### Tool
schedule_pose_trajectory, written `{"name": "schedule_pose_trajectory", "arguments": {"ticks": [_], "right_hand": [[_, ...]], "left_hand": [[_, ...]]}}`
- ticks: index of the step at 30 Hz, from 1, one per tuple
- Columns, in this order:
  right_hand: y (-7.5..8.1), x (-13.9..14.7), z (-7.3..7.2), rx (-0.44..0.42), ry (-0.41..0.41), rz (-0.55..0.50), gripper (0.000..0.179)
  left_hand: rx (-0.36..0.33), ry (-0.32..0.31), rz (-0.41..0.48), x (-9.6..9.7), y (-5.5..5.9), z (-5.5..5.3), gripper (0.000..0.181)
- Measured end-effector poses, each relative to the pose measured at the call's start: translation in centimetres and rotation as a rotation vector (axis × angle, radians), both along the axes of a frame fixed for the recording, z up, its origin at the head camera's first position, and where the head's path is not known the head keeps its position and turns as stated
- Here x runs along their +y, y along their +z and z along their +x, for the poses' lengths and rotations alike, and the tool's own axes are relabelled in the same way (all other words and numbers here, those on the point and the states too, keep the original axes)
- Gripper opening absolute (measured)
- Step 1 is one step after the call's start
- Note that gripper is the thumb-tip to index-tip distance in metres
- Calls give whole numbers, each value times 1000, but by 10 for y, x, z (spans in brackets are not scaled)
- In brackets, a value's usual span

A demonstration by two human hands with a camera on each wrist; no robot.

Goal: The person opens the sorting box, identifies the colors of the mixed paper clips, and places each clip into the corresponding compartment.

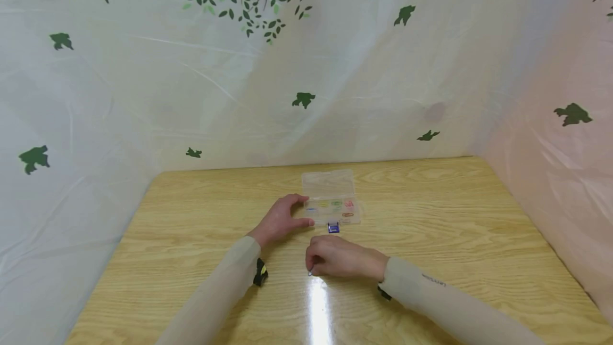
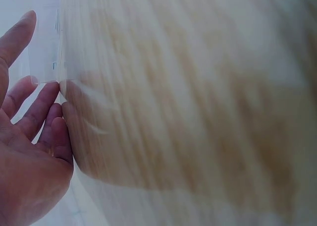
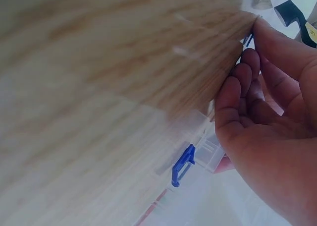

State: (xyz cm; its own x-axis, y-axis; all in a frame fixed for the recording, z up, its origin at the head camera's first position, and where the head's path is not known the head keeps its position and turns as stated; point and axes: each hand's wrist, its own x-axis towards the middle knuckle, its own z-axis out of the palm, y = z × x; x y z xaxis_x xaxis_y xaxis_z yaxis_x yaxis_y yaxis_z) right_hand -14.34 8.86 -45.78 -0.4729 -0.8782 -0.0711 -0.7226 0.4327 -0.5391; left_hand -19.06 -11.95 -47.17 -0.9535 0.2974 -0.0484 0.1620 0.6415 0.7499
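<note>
A clear plastic compartment case [image 1: 330,221] lies on the table with its lid [image 1: 328,184] raised at the back. Coloured paper clips sit in several compartments, among them a blue one [image 1: 312,208], green ones [image 1: 337,203] and red ones [image 1: 349,204]. My left hand [image 1: 280,221] holds the case at its left end, thumb by the front corner and index finger farther back. In front of the case, my right hand [image 1: 342,257] pinches a small blue-looking paper clip [image 3: 248,39] between thumb and fingertip, close to the tabletop.
A blue latch [image 1: 333,227] sticks out from the case's front edge. The wood-grain table [image 1: 191,260] shines with a bright reflection near its front. White sheeting [image 1: 230,95] with green bird and leaf prints stands behind and at both sides.
</note>
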Motion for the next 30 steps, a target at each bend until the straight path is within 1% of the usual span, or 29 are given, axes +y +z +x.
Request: {"name": "schedule_pose_trajectory", "arguments": {"ticks": [8,11,15,19,25,30], "right_hand": [[1,-2,-1,-1,-8,49,11],[2,-1,0,-13,-7,43,11],[3,0,0,-45,-15,8,9],[2,3,-1,-72,-41,-32,7],[8,13,-2,-65,-61,-105,7],[15,21,-4,-75,-97,-131,5]], "left_hand": [[3,-5,2,0,0,0,63],[8,-5,8,0,-1,0,63],[9,-5,21,0,-2,-1,64],[2,-1,21,-1,-1,-1,64],[-5,3,24,-1,-1,0,63],[-2,0,34,-1,-1,0,63]]}}
